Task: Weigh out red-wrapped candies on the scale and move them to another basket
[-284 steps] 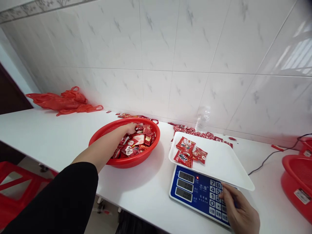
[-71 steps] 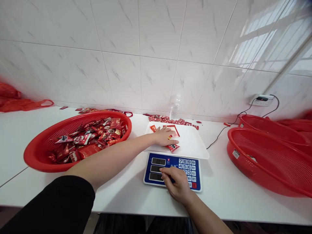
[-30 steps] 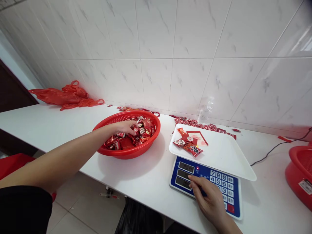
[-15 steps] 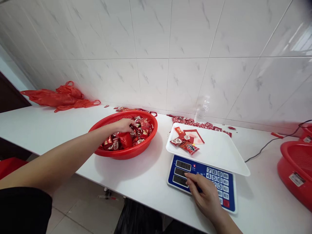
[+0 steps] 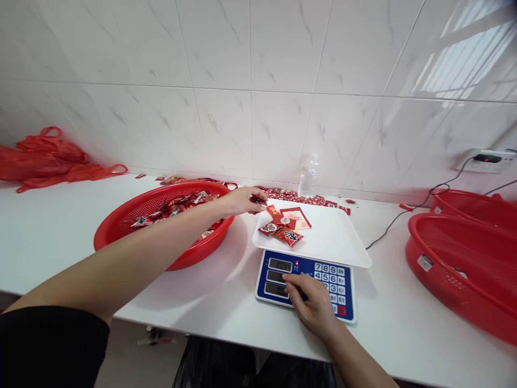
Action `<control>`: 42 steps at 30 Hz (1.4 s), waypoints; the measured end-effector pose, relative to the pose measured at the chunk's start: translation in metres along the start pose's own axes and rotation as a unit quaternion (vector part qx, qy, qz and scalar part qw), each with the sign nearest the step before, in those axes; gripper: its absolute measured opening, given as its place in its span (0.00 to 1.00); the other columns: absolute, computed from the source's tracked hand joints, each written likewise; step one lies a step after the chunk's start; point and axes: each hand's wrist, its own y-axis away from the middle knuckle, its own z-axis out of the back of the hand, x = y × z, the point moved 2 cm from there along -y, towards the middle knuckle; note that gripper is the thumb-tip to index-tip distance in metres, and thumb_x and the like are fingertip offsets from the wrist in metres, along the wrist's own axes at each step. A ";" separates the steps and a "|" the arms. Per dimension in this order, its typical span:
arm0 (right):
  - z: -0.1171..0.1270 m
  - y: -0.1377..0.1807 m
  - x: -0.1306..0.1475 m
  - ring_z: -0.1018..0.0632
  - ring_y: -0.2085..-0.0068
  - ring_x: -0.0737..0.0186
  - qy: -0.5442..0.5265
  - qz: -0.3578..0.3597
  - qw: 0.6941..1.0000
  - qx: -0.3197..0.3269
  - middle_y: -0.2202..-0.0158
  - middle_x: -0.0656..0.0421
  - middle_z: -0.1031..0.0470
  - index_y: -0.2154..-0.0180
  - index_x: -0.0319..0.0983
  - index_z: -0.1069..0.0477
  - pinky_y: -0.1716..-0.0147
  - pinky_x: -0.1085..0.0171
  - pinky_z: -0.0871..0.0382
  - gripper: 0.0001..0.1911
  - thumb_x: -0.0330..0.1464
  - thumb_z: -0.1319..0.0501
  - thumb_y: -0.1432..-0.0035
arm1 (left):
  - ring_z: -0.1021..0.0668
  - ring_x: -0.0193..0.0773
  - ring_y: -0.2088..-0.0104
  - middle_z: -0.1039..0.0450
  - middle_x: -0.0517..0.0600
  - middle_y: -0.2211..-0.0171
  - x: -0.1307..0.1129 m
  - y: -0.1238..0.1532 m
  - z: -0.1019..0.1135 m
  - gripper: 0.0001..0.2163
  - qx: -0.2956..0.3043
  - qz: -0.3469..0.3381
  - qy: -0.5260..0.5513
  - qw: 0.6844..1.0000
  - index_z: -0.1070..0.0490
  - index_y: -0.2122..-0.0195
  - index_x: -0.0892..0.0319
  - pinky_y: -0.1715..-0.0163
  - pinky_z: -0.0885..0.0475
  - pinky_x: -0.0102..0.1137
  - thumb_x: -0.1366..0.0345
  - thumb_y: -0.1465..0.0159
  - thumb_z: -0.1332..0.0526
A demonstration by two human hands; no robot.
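Note:
My left hand (image 5: 243,201) is closed on a small dark red wrapped packet (image 5: 257,200) by its fingertips, over the left edge of the white scale pan (image 5: 331,237). On that pan lie several red snack packets (image 5: 283,231) and a red-bordered card (image 5: 297,218). Beneath my left forearm stands a red plastic basket (image 5: 117,223) with many red wrapped packets (image 5: 177,207) in it. My right hand (image 5: 311,302), fingers curled and nothing visible in them, rests at the displays of the blue digital scale (image 5: 313,269), partly covering its keys.
Red mesh baskets (image 5: 420,237) stand at the right. A clear plastic bottle (image 5: 309,175) and loose red packets (image 5: 286,195) line the tiled wall. Red plastic bags (image 5: 48,161) lie at the far left. A black cord (image 5: 396,218) runs to a wall socket (image 5: 484,161).
My left hand has come out of the basket and moved right to the pan's edge, with a small packet in its fingers. My right hand stays on the scale. The view has turned right.

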 end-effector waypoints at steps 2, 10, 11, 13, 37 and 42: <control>0.000 -0.001 -0.001 0.22 0.70 0.65 0.000 0.003 1.000 -0.006 0.69 0.59 0.22 0.54 0.40 0.29 0.71 0.67 0.29 0.12 0.24 0.44 0.38 | 0.23 0.35 0.67 0.23 0.51 0.64 -0.008 -0.013 -0.025 0.13 0.032 -0.028 -0.013 0.999 0.25 0.60 0.60 0.65 0.30 0.31 0.65 0.47 0.36; 0.006 -0.006 0.003 0.24 0.74 0.66 0.003 0.034 0.999 -0.034 0.71 0.58 0.22 0.56 0.40 0.29 0.74 0.67 0.31 0.10 0.25 0.44 0.38 | 0.24 0.35 0.65 0.22 0.50 0.64 -0.021 -0.037 -0.052 0.10 -0.061 -0.082 -0.048 0.994 0.24 0.61 0.60 0.61 0.31 0.31 0.70 0.41 0.43; 0.006 -0.007 0.004 0.24 0.74 0.66 0.005 0.042 0.999 -0.031 0.72 0.58 0.22 0.57 0.40 0.29 0.74 0.67 0.31 0.10 0.25 0.44 0.39 | 0.24 0.35 0.65 0.22 0.50 0.64 -0.022 -0.037 -0.051 0.10 -0.072 -0.083 -0.047 0.993 0.24 0.62 0.60 0.61 0.31 0.31 0.70 0.41 0.43; 0.007 -0.007 0.006 0.25 0.75 0.67 0.006 0.062 0.998 -0.022 0.73 0.59 0.23 0.57 0.40 0.29 0.75 0.67 0.33 0.11 0.24 0.44 0.39 | 0.24 0.35 0.65 0.23 0.49 0.64 -0.023 -0.034 -0.049 0.09 -0.092 -0.083 -0.044 0.991 0.24 0.63 0.60 0.60 0.32 0.32 0.70 0.41 0.43; 0.008 -0.007 0.011 0.26 0.76 0.67 -0.018 0.082 0.996 -0.001 0.74 0.59 0.23 0.58 0.40 0.29 0.76 0.67 0.34 0.11 0.25 0.45 0.41 | 0.25 0.36 0.64 0.23 0.49 0.65 -0.022 -0.018 -0.027 0.09 -0.174 -0.087 -0.041 0.980 0.25 0.62 0.60 0.58 0.32 0.32 0.66 0.39 0.42; 0.008 -0.007 0.010 0.27 0.77 0.66 -0.016 0.075 0.997 0.003 0.75 0.60 0.24 0.59 0.39 0.29 0.76 0.67 0.35 0.10 0.25 0.44 0.42 | 0.24 0.38 0.58 0.23 0.49 0.58 -0.011 -0.013 -0.032 0.10 -0.109 -0.061 -0.123 0.985 0.25 0.61 0.58 0.56 0.32 0.31 0.71 0.42 0.43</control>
